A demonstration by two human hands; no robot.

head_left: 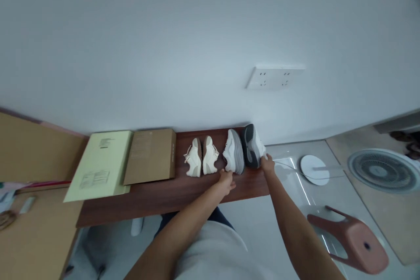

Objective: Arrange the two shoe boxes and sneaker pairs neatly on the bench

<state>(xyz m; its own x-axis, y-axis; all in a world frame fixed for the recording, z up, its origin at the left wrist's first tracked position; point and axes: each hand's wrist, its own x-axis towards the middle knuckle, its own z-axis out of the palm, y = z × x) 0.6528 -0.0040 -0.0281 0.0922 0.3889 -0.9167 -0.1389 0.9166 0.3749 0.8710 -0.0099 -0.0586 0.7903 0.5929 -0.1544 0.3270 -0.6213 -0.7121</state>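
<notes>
On a dark brown wooden board [170, 194] against the white wall stand two pairs of shoes. A cream pair [201, 157] sits in the middle. To its right lie a white-grey shoe [234, 151] and a shoe with a dark grey sole [252, 145], both tipped on their sides. My left hand [226, 180] touches the heel of the white-grey shoe, fingers curled. My right hand [267, 162] grips the heel of the dark-soled shoe at the board's right end.
A pale yellow flat box [101, 164] and a brown cardboard box [151, 155] lie left of the shoes. A reddish plastic stool [352, 238] stands at lower right. A white fan [383, 169] and its round base [314, 169] lie on the floor. A wall socket [274, 77] is above.
</notes>
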